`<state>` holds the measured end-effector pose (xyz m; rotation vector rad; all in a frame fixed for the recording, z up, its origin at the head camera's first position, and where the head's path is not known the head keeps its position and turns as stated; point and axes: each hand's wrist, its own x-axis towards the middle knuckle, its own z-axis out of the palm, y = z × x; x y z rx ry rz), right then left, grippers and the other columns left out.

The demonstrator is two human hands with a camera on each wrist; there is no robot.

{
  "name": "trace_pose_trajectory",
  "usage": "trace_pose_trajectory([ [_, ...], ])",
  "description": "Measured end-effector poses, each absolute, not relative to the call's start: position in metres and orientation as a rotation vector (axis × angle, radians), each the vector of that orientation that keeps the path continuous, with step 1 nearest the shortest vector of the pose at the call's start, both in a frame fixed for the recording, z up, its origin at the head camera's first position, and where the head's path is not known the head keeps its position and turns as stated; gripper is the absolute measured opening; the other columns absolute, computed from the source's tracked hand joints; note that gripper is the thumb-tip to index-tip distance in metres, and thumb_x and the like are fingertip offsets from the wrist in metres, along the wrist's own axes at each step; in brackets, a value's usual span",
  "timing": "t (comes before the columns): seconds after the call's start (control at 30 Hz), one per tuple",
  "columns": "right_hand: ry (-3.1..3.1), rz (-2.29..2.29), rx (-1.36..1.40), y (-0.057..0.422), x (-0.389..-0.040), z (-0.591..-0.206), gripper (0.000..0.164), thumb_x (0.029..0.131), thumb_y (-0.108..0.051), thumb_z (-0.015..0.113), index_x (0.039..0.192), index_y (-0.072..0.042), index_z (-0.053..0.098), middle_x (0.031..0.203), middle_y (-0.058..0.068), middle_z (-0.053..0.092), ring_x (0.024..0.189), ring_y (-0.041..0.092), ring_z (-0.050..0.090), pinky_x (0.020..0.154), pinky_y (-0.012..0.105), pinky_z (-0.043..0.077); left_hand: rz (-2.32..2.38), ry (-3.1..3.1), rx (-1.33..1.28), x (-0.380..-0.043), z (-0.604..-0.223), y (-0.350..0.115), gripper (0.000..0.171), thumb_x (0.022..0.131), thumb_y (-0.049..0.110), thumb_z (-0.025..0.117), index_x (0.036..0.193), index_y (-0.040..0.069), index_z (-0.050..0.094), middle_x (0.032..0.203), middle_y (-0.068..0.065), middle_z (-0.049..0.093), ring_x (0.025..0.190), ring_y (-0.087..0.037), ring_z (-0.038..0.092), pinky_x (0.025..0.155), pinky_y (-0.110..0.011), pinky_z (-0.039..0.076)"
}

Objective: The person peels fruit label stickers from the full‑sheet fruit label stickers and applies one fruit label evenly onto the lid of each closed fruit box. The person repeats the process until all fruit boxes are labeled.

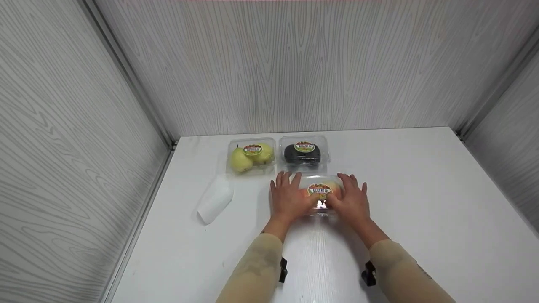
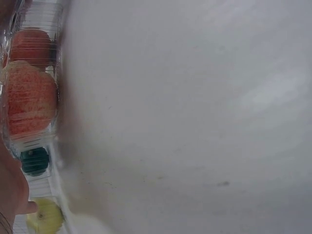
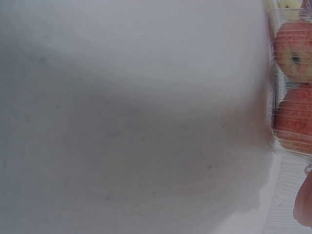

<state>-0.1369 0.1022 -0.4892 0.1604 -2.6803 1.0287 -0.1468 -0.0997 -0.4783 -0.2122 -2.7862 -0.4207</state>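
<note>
A clear plastic fruit box (image 1: 322, 213) stands on the table with its lid down and an oval label on top. Reddish fruit, apparently apples (image 3: 294, 117), shows through its ribbed wall. My left hand (image 1: 290, 200) holds the box by its left side, thumb on the lid beside the label. On the other side my right hand (image 1: 351, 202) grips it in the same way, with its thumb over the lid. Both hands' fingers reach toward the box's far corners. Only part of each hand shows in the wrist views.
Behind the held box stand two more labelled clear boxes, one with yellow-green pears (image 1: 241, 160), one with dark fruit (image 1: 302, 155). A white curled piece (image 1: 215, 200) lies to the left on the white table (image 1: 421, 202). Panel walls (image 1: 294, 67) rise behind and at both sides.
</note>
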Motion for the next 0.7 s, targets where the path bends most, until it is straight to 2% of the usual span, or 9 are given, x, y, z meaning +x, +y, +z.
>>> trace_pose_trajectory([
  [0.2,-2.686,1.026,0.164,0.102,-0.136,-0.489,0.068,0.09,-0.03,0.066,0.151,-0.003,0.052,0.155,0.023,0.053,0.153,0.045,0.036,0.126,0.065,0.007,-0.474,-2.746,-0.211,-0.147,-0.481,-0.099,0.084,0.081,0.069,0.072,0.146,0.016,0.063,0.148,-0.017,0.057,0.146,-0.039,0.043,0.115,-0.066,0.036],
  [0.4,-2.707,1.005,0.164,0.102,-0.134,-0.486,0.066,0.093,-0.03,0.063,0.153,-0.004,0.049,0.159,0.022,0.049,0.154,0.043,0.034,0.126,0.065,0.007,-0.5,-2.733,-0.216,-0.145,-0.478,-0.099,0.075,0.088,0.06,0.065,0.147,0.014,0.063,0.147,-0.018,0.057,0.146,-0.041,0.042,0.116,-0.066,0.034],
  [0.57,-2.751,0.917,0.211,0.105,-0.131,-0.481,0.071,0.099,-0.038,0.06,0.158,-0.001,0.043,0.163,0.025,0.042,0.155,0.045,0.03,0.125,0.067,0.008,-0.499,-2.75,-0.252,-0.141,-0.47,-0.1,0.079,0.092,0.065,0.059,0.15,0.011,0.06,0.149,-0.019,0.056,0.146,-0.04,0.042,0.118,-0.067,0.03],
  [0.7,-2.754,0.839,0.271,0.109,-0.127,-0.475,0.076,0.101,-0.044,0.061,0.16,0.0,0.04,0.165,0.027,0.037,0.156,0.045,0.028,0.125,0.068,0.009,-0.415,-2.772,-0.319,-0.136,-0.461,-0.105,0.088,0.091,0.074,0.057,0.153,0.011,0.056,0.152,-0.017,0.054,0.148,-0.039,0.041,0.119,-0.066,0.03],
])
